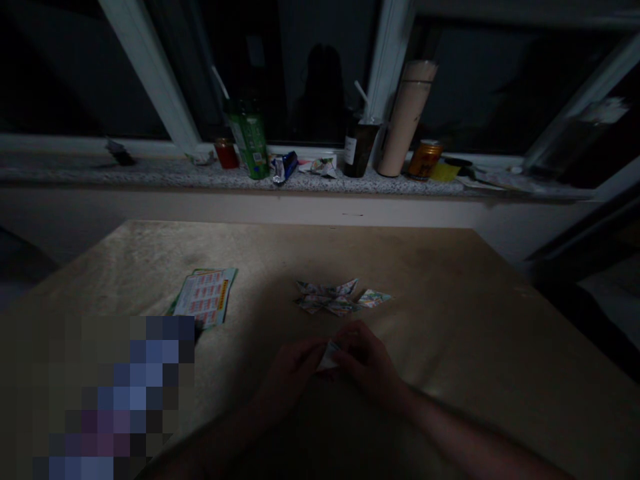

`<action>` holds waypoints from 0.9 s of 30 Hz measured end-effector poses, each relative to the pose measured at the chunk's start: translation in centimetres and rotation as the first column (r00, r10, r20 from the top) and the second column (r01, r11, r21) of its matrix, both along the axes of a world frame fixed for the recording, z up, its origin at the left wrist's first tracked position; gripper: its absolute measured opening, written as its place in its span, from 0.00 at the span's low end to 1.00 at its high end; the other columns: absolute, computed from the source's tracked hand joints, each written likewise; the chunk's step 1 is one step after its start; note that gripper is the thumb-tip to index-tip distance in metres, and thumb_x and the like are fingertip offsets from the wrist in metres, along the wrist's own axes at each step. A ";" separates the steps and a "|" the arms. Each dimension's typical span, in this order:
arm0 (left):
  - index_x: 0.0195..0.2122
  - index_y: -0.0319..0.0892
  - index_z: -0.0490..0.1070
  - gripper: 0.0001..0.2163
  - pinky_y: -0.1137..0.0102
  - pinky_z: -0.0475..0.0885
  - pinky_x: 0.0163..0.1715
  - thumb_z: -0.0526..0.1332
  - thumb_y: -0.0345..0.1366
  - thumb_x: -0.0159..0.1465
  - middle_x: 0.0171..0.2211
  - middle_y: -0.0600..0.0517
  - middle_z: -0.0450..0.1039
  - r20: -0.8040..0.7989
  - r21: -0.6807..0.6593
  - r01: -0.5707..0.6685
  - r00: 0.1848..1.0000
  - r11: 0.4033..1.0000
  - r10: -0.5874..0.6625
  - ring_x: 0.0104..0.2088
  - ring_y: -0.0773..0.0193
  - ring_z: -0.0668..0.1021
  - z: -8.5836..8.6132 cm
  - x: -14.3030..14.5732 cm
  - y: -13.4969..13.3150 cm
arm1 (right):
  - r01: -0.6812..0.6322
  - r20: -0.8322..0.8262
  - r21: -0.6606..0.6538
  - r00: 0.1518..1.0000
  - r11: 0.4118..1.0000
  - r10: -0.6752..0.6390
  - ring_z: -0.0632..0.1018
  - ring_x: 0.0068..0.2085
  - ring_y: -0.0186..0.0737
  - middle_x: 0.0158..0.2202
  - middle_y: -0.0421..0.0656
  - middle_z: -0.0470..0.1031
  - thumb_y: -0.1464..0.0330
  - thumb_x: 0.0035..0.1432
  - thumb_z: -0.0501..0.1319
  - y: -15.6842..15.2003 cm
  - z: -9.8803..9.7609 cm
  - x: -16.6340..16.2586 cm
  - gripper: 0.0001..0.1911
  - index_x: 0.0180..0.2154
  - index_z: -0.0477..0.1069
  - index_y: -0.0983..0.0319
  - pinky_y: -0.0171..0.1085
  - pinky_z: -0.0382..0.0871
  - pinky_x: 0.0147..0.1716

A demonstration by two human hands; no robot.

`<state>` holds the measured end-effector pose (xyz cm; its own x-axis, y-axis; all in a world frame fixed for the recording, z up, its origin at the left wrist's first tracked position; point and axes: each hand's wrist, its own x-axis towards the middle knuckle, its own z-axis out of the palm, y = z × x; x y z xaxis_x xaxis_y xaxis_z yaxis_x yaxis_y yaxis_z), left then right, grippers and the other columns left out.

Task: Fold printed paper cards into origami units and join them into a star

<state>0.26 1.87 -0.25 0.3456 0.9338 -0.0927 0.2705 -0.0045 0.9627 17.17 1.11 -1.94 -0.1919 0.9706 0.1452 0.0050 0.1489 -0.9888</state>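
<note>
A small folded piece of pale paper [329,357] is pinched between my two hands above the near middle of the table. My left hand [296,363] grips its left side, fingers closed. On the other side my right hand [364,357] has thumb and fingers pressed on the paper. Just beyond my hands lies a group of folded patterned paper pieces [327,298], pointed at their ends. One separate diamond-shaped folded paper [374,298] rests at the group's right. The light is dim, so the folds are hard to make out.
A stack of printed sheets [205,293] lies left on the table [430,267]. Pixelation hides the lower left. The windowsill [310,188] behind carries a green container [255,147], a dark cup with a straw [359,150], a tall pinkish flask [407,120] and an orange can [425,160].
</note>
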 end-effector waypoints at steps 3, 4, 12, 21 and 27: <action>0.42 0.43 0.75 0.15 0.70 0.69 0.35 0.53 0.42 0.62 0.32 0.52 0.78 0.048 -0.029 0.047 0.998 0.998 -0.046 0.33 0.58 0.77 0.2 -0.1 -0.2 | 0.030 -0.003 0.011 1.000 0.999 -0.030 0.70 0.28 0.32 0.29 0.38 0.66 0.60 0.55 0.61 0.0 -0.2 0.0 0.12 0.31 0.62 0.59 0.32 0.66 0.27; 0.43 0.43 0.74 0.14 0.70 0.69 0.35 0.55 0.43 0.62 0.33 0.52 0.78 0.054 -0.029 0.078 0.996 0.997 -0.076 0.33 0.58 0.77 0.2 -0.1 -0.2 | 0.034 0.001 0.010 0.999 0.999 -0.034 0.70 0.28 0.33 0.28 0.38 0.66 0.60 0.55 0.61 0.0 -0.3 0.0 0.11 0.31 0.62 0.59 0.32 0.66 0.27; 0.28 0.40 0.73 0.16 0.75 0.62 0.25 0.53 0.45 0.64 0.22 0.55 0.72 -0.193 0.051 0.130 0.974 0.990 -0.117 0.25 0.64 0.73 -0.1 0.1 -0.4 | 0.020 0.087 -0.012 0.996 1.000 -0.019 0.72 0.28 0.34 0.27 0.38 0.68 0.63 0.55 0.60 0.1 -0.1 0.2 0.07 0.33 0.65 0.60 0.33 0.66 0.27; 0.22 0.41 0.70 0.20 0.75 0.62 0.24 0.50 0.47 0.65 0.18 0.55 0.70 -0.179 0.009 0.114 0.978 0.993 -0.110 0.21 0.65 0.73 0.0 0.3 -0.4 | -0.045 0.052 0.034 0.998 0.998 0.043 0.73 0.32 0.35 0.31 0.40 0.69 0.63 0.60 0.56 -0.2 -0.3 0.2 0.07 0.37 0.64 0.58 0.33 0.68 0.31; 0.20 0.40 0.69 0.21 0.75 0.61 0.22 0.52 0.49 0.63 0.16 0.56 0.68 -0.211 -0.002 0.042 0.977 0.999 -0.041 0.20 0.66 0.71 -0.3 0.2 -0.3 | -0.071 0.144 0.016 0.987 0.997 0.068 0.72 0.31 0.34 0.30 0.40 0.70 0.59 0.59 0.55 0.2 0.2 0.1 0.11 0.35 0.66 0.60 0.33 0.66 0.30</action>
